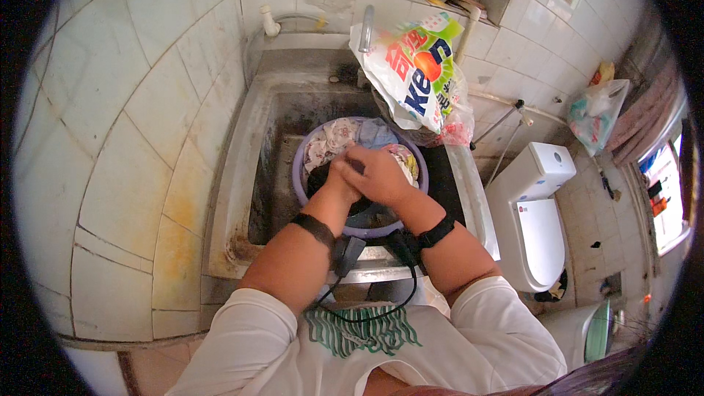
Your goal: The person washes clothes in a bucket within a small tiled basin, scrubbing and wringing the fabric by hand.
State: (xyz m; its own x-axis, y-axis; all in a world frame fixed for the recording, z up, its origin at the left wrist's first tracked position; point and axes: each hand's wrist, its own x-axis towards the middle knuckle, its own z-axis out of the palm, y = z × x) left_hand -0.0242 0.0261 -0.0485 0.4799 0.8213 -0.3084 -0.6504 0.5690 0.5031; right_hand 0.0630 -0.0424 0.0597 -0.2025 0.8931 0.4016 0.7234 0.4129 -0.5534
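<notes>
Our shirt [499, 337] is nearest. Left hand [342, 179] touches right hand [386, 176]; we can't tell their grip. The sink [233, 191] likely steadies the tub [298, 169].

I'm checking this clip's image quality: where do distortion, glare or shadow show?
Head view: seams on the left tiled wall bend, with black around the round image; head view: the window at right is washed out by glare; head view: the sink is dark inside, around the purple basin, while the hands are well lit.
</notes>
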